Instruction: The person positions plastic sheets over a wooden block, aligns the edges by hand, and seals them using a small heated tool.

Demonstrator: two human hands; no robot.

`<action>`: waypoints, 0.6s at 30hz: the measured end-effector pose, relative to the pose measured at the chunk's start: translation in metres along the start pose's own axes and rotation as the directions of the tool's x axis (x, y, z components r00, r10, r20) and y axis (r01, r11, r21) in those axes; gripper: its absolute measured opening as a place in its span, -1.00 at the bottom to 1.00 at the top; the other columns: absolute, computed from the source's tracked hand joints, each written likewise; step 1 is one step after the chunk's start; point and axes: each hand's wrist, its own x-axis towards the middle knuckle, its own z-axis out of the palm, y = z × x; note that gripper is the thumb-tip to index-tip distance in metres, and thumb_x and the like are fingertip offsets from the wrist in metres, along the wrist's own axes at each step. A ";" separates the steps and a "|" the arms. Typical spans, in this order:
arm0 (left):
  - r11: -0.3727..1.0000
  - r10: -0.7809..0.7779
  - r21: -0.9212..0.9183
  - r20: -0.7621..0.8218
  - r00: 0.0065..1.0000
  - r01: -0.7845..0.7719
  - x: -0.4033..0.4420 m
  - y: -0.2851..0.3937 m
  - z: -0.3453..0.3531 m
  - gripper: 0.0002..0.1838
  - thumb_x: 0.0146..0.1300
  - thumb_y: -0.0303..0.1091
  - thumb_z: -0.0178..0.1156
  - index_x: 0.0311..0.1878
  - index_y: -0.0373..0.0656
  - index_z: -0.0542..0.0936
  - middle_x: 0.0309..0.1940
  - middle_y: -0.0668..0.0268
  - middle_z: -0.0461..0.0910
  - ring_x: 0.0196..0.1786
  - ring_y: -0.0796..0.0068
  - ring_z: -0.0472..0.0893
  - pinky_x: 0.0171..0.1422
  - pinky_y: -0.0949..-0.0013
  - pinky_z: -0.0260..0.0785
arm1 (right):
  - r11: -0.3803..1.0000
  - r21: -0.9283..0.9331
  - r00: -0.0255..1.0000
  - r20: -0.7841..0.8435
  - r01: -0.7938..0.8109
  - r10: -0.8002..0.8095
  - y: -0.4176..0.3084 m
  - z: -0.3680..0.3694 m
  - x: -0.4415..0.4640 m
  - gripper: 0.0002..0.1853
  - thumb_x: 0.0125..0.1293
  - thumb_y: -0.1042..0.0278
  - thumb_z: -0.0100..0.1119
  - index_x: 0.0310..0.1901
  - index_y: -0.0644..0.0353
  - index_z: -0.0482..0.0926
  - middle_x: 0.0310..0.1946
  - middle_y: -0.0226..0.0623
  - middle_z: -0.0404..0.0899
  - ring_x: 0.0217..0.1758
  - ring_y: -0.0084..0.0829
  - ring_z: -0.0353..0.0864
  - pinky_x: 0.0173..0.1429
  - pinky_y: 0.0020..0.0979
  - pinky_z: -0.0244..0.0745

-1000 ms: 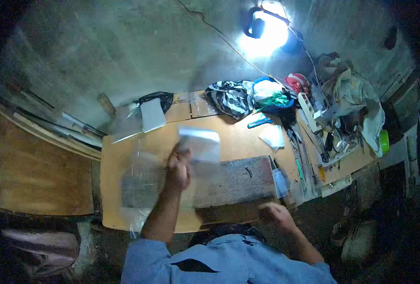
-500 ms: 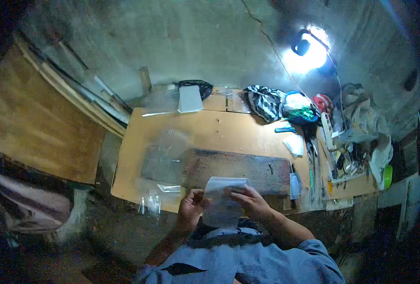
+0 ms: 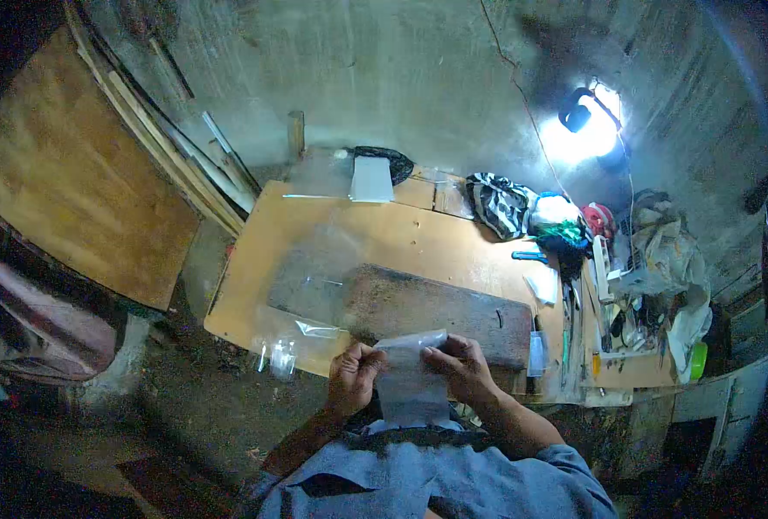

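Observation:
A translucent plastic sheet or bag [image 3: 413, 381] hangs between my two hands, close to my body at the table's front edge. My left hand [image 3: 353, 378] pinches its upper left side, fingers curled. At its upper right corner, my right hand [image 3: 462, 365] grips the plastic between thumb and fingers. Just beyond them a dark, worn wooden board [image 3: 440, 310] lies on the light wooden table [image 3: 332, 221], with a small dark curved piece [image 3: 500, 319] on it. Clear plastic [image 3: 306, 285] covers part of the table left of the board.
White sheets [image 3: 372, 179] lie at the back beside a black bag. A striped bag [image 3: 498, 206], a blue cutter [image 3: 529, 256] and a white paper [image 3: 541, 284] are toward the right. Tools and a power strip [image 3: 601, 268] crowd the right side, under a bright lamp [image 3: 583, 130].
The plastic came from over the table to near my body. My right hand, earlier apart from it, now holds it too. The view has shifted, and the plastic's top edge is more spread.

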 end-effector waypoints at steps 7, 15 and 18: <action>0.996 -0.050 0.074 -0.073 0.996 0.056 -0.003 0.017 -0.006 -0.78 0.44 -0.34 0.06 -0.34 -0.21 0.53 -0.51 0.36 0.57 -0.41 0.58 0.53 -0.26 0.42 0.41 | 0.996 0.090 1.000 0.015 -0.006 0.004 -0.011 0.011 -0.001 -0.76 0.29 0.26 0.31 -0.22 0.28 0.60 -0.40 -0.46 0.60 -0.37 -0.65 0.52 -0.28 -0.55 0.43; 0.781 -0.145 -0.604 -0.420 0.896 -0.157 -0.012 -0.051 -0.104 -0.86 0.37 -0.39 0.15 -0.06 -0.18 0.52 -0.28 0.34 0.58 -0.27 0.56 0.56 -0.15 0.38 0.53 | 0.993 0.009 0.965 -0.235 0.121 -0.116 -0.052 -0.025 0.043 -0.78 0.37 0.22 0.18 -0.19 0.23 0.58 -0.46 -0.48 0.51 -0.48 -0.61 0.42 -0.43 -0.51 0.34; 0.834 -0.169 -0.524 -0.541 0.824 -0.173 -0.026 -0.034 -0.126 -0.85 0.37 -0.39 0.14 -0.04 -0.16 0.52 -0.22 0.31 0.56 -0.21 0.51 0.56 -0.07 0.35 0.53 | 0.964 0.061 0.952 -0.181 0.259 -0.245 -0.064 -0.052 0.092 -0.78 0.36 0.25 0.19 -0.11 0.21 0.50 -0.46 -0.47 0.47 -0.48 -0.63 0.43 -0.44 -0.53 0.35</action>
